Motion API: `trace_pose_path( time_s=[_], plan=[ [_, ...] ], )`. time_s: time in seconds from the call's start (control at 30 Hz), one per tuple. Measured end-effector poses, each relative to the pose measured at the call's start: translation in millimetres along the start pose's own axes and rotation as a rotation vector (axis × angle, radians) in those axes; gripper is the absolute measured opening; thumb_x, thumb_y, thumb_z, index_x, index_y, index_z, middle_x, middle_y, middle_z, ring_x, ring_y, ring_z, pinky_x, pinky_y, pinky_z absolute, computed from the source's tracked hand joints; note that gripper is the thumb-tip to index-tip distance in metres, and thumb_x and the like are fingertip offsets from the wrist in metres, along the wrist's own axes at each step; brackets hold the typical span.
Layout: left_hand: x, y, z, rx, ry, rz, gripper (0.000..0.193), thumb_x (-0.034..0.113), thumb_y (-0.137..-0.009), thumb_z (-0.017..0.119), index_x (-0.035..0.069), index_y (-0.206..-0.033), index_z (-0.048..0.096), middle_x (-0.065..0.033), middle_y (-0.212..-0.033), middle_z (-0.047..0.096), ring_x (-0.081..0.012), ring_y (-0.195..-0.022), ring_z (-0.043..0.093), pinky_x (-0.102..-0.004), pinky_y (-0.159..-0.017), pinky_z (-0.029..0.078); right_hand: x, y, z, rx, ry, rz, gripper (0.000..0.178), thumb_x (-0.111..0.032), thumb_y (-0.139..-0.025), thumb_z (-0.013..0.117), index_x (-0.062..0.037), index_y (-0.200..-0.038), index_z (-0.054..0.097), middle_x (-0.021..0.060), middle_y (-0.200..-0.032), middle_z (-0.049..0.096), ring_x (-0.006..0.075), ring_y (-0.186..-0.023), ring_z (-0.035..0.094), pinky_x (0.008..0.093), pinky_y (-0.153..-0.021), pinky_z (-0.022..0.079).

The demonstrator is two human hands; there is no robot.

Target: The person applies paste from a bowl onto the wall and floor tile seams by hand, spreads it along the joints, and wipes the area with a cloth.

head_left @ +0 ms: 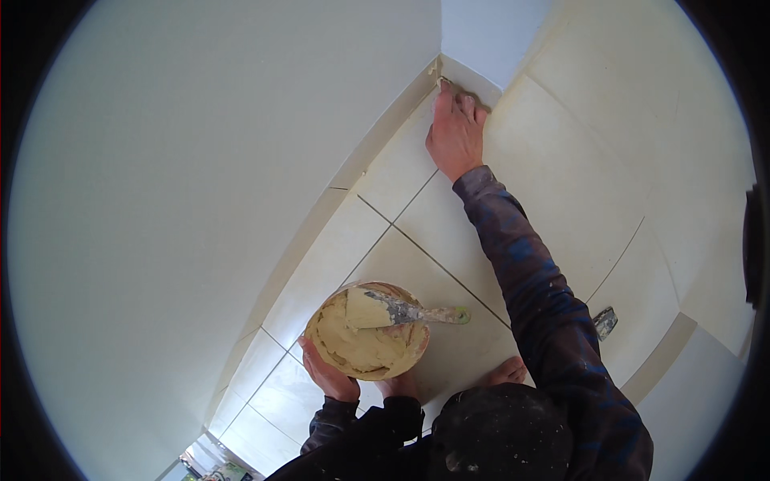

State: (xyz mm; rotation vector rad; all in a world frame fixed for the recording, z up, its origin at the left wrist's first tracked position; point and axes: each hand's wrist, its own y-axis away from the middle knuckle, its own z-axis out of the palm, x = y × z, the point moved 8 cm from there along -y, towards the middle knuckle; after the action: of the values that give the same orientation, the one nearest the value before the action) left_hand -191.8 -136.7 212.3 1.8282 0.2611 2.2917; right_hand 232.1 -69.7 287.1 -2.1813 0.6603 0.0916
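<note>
My left hand (327, 372) is closed against the left side of a round tub (427, 353) of cream-coloured paste (365, 345), holding it above the tiled floor. Across the tub lies a putty knife (443, 315), its blade loaded with paste and its handle sticking out over the right rim. My right arm is stretched far forward. At the wall corner, my right hand (455, 136) has its fingers bent and pressed at the foot of the skirting (473, 78). A greyish edge shows by these fingertips; what they hold is hidden.
A large plain wall (200, 160) with tiled skirting runs along the left. Pale floor tiles (433, 280) with dark joints lie below. A small dark, paste-smeared object (605, 322) rests right of my arm. My bare foot (507, 372) is near the tub.
</note>
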Motion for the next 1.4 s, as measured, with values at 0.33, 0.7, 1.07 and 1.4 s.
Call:
trace_pose_path(
  time_s=[0.33,0.7,1.07,1.4],
  plan=[
    [29.0,64.5,17.7,-0.007,0.022,0.009,0.059,0.050,-0.104,0.035,-0.003,-0.125,0.052,-0.0136,-0.118,0.061,-0.0237,-0.109,0.061,-0.0350,-0.093,0.050,31.9,-23.5,-71.8,-0.116,-0.275,0.230,0.047,0.002,-0.075,0.055,-0.0033,-0.121,0.045,0.0110,-0.106,0.061,0.0355,-0.112,0.049,0.0494,-0.088,0.033],
    [14.1,45.3,67.8,0.025,-0.012,0.015,0.060,0.051,-0.104,0.035,-0.003,-0.125,0.052,-0.0144,-0.120,0.061,-0.0242,-0.108,0.061,-0.0352,-0.093,0.049,18.7,-17.2,-18.3,-0.193,-0.893,0.226,0.033,0.003,-0.077,0.050,-0.0026,-0.108,0.042,0.0187,-0.107,0.054,0.0375,-0.105,0.050,0.0485,-0.091,0.040],
    [8.8,35.9,28.2,0.008,-0.015,0.012,0.060,0.050,-0.105,0.034,-0.003,-0.125,0.052,-0.0142,-0.119,0.061,-0.0242,-0.108,0.061,-0.0352,-0.093,0.050,38.3,-14.0,16.9,0.036,-1.268,0.589,0.028,0.001,-0.083,0.048,-0.0022,-0.109,0.039,0.0147,-0.108,0.050,0.0263,-0.110,0.052,0.0369,-0.096,0.041],
    [92.2,115.8,3.2,-0.030,0.026,-0.004,0.060,0.051,-0.104,0.034,-0.003,-0.125,0.052,-0.0140,-0.120,0.061,-0.0234,-0.109,0.061,-0.0353,-0.093,0.050,1.9,-50.6,-98.4,-0.133,-0.982,0.501,0.024,-0.003,-0.084,0.047,-0.0013,-0.107,0.041,0.0124,-0.086,0.049,0.0245,-0.080,0.055,0.0392,-0.074,0.047]
  ],
)
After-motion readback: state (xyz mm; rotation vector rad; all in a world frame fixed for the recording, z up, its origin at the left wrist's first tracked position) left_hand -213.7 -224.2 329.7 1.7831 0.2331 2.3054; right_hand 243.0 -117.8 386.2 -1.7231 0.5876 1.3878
